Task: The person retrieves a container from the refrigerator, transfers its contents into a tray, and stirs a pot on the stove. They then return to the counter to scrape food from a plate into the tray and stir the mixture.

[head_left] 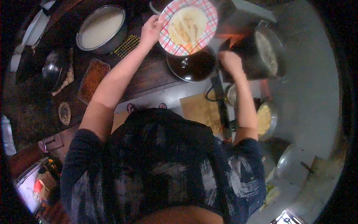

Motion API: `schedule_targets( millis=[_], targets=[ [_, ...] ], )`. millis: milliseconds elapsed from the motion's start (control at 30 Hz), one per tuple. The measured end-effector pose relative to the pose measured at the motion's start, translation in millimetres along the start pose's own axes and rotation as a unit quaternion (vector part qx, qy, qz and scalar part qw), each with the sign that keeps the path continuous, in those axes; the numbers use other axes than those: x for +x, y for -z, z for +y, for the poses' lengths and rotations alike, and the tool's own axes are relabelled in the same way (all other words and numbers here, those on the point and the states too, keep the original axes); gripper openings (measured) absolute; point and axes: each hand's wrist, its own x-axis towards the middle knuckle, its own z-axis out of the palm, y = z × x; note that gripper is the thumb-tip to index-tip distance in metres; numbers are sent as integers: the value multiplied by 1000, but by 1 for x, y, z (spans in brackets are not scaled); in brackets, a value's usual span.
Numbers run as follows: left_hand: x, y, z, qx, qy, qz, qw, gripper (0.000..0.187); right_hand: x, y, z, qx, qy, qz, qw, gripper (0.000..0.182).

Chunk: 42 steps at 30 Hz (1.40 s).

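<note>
My left hand (151,29) grips the left rim of a round plate with a pink and white checked border (166,39). Pale, creamy food with brown streaks (188,26) covers the plate's middle. Below the plate, partly hidden by it, is a round dark pan or bowl (192,67) with a shiny surface. My right hand (231,61) is closed, at the left side of a large dark pot (265,52) with pale contents. What its fingers hold is too dark to make out. An orange glow shows just beyond this hand.
A large pot of whitish liquid (102,30) stands at the upper left, beside a yellow-and-black patterned mat (126,46). A tray of reddish-brown food (94,78) and a black rounded object (56,69) lie left. A pan with yellow food (264,118) is at right.
</note>
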Motion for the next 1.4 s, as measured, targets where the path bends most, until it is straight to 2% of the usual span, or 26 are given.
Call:
schedule_targets(
  millis=[67,100,200,267,333,367,400,467,533,600,667,700,767,800,833,867,900,967,1000,1067,1100,1167,1200,1267,1333,1400],
  targets=[
    [-5,-1,-5,-25,4,21,999,17,-1,-8,-15,56,33,-15,998,24],
    [-7,0,-11,-58,26,44,997,16,0,-18,-18,60,73,23,995,23],
    [-15,3,-10,-130,96,102,982,13,1,-9,-33,100,14,-69,993,21],
    [-14,3,-30,-220,162,156,949,13,3,-11,-21,98,43,-40,993,20],
    [-25,15,-1,-281,239,145,918,15,9,-28,-1,93,-3,15,996,20],
    [-25,14,-34,-290,274,186,898,17,17,-46,15,108,-39,14,993,22],
    [-30,23,-85,-291,311,169,889,18,21,-66,30,121,-77,6,990,24],
    [-39,18,-75,-299,393,190,849,20,35,-122,78,171,-178,-53,967,24],
    [-58,30,-96,-412,355,126,830,18,34,-74,70,164,-51,21,985,23],
    [-75,33,-111,-441,343,119,821,17,42,-46,80,200,-46,45,978,24],
    [-93,33,-143,-317,445,185,817,19,56,-41,90,235,-46,59,969,26],
    [-85,28,-120,-319,443,190,816,19,61,-34,96,273,-44,80,958,25],
    [-69,6,-84,-366,412,286,784,16,81,-29,112,314,-28,115,942,22],
    [-69,-1,-94,-370,408,293,781,16,91,-18,115,312,-19,114,943,22],
    [-81,6,-115,-256,312,204,892,16,92,-1,102,319,-14,107,942,20],
    [-87,10,-122,-126,207,110,964,16,95,16,95,328,-8,95,940,18],
    [-90,9,-110,-123,209,119,963,16,96,28,86,330,0,90,940,18],
    [-85,-7,-85,10,193,246,950,18,98,42,72,334,28,89,938,17],
    [-89,-7,-105,14,198,253,947,18,98,42,67,337,34,83,937,17],
    [-99,-5,-167,-260,352,231,869,20,94,41,56,389,80,67,915,24],
    [-92,-7,-143,-260,351,236,868,20,93,40,48,390,85,65,915,24],
    [-70,-11,-65,113,329,311,885,29,85,37,27,505,59,42,860,30],
    [-67,-9,-68,116,331,311,883,29,83,33,20,508,59,40,858,30],
    [-62,-3,-88,301,404,213,837,35,82,25,12,587,-19,-113,801,34],
    [-57,9,-100,263,385,200,862,38,92,43,-15,595,-19,-131,793,31],
    [-59,25,-93,231,375,169,882,41,96,33,-31,496,87,-62,862,30]
  ],
)
